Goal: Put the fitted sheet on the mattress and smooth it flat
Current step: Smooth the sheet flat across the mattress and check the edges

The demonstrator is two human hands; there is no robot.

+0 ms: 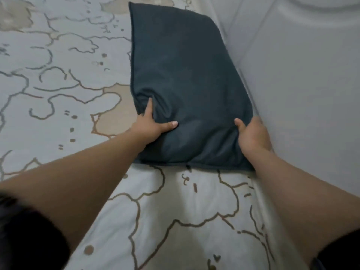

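A dark blue pillow lies on the fitted sheet, a pale one printed with brown cloud-like outlines, which covers the mattress. The pillow sits along the sheet's right edge, against the grey padded headboard. Its long axis runs away from the person, the far end tilted slightly left. The left hand grips the pillow's near left corner, thumb and forefinger spread on top. The right hand clasps its near right corner, thumb on top, fingers tucked behind.

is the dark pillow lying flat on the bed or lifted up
Lying flat: the dark pillow rests on the patterned sheet, both hands gripping its near corners.
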